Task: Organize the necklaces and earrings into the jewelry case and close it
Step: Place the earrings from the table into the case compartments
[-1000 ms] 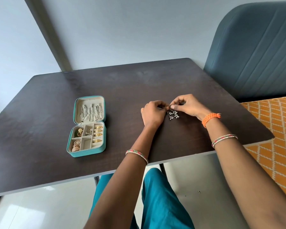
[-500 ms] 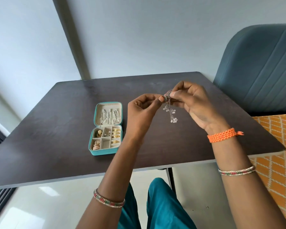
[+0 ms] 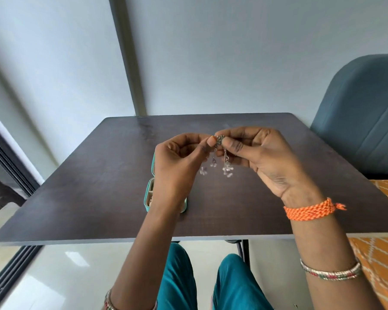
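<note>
A silver dangling earring (image 3: 225, 165) with small chains and pale beads hangs in the air above the dark table (image 3: 99, 186). My left hand (image 3: 177, 162) and my right hand (image 3: 262, 157) both pinch its top between thumb and fingertips. The teal jewelry case (image 3: 148, 196) lies open on the table behind my left hand and wrist, which hide most of it. Only its left edge and a sliver of the cream lining show.
A blue-grey padded chair (image 3: 363, 115) stands at the right of the table. An orange patterned cloth (image 3: 385, 260) lies at the lower right. A grey wall with a vertical strip (image 3: 130, 63) is behind the table. A dark window frame (image 3: 7, 162) runs along the left.
Both hands have lifted the earring up off the table and closer to the camera. The view has shifted, so my left hand now covers most of the case.
</note>
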Available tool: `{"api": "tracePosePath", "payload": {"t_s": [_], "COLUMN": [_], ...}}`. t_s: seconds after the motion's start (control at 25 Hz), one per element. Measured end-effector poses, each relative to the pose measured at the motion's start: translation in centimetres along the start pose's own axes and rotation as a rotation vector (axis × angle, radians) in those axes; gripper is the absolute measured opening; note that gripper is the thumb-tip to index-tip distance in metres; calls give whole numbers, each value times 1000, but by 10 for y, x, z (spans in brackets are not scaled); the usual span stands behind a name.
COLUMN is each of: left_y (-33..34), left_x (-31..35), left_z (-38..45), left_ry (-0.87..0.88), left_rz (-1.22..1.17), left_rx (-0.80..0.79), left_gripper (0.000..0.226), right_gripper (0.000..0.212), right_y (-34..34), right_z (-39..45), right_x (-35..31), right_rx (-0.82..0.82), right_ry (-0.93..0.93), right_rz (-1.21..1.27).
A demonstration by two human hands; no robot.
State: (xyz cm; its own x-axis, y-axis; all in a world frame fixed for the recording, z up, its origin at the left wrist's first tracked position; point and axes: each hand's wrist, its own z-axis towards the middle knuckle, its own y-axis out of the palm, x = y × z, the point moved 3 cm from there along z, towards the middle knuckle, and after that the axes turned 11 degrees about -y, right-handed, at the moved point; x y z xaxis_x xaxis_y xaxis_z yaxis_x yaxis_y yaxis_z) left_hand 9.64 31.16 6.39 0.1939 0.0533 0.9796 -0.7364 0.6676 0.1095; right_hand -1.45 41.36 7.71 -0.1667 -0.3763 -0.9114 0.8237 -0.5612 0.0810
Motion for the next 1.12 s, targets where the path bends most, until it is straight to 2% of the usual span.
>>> {"api": "tracePosePath", "payload": {"t_s": [0.24,0.36,0.68,0.8,0.96,1.12], "left_y": [-2,-2,-3,-1,-2,-2], "left_x": [-6,-6,-2,1,5,9], "left_z": [-1,-3,-8,-11,-13,-13], "left_ry": [-28,-50,-114,-123,-124,-100], "left_rz": [-127,-150,-233,-275,-307,-292], "left_rx": [-86,-122,-71,-81,-90,-96], "left_gripper": [18,15,11,20,21,20], "right_gripper": [27,26,19,15,17,17], "right_y": [3,4,8,11,16,17], "right_z": [0,1,2,2,2,4], "right_x": [2,6,13,13,10,8], "right_rx": [48,60,21,2,-9,-16], "right_ry": [-1,-4,-19,-76,-241,-298], "right_rz": [92,94,161,213,231,239]}}
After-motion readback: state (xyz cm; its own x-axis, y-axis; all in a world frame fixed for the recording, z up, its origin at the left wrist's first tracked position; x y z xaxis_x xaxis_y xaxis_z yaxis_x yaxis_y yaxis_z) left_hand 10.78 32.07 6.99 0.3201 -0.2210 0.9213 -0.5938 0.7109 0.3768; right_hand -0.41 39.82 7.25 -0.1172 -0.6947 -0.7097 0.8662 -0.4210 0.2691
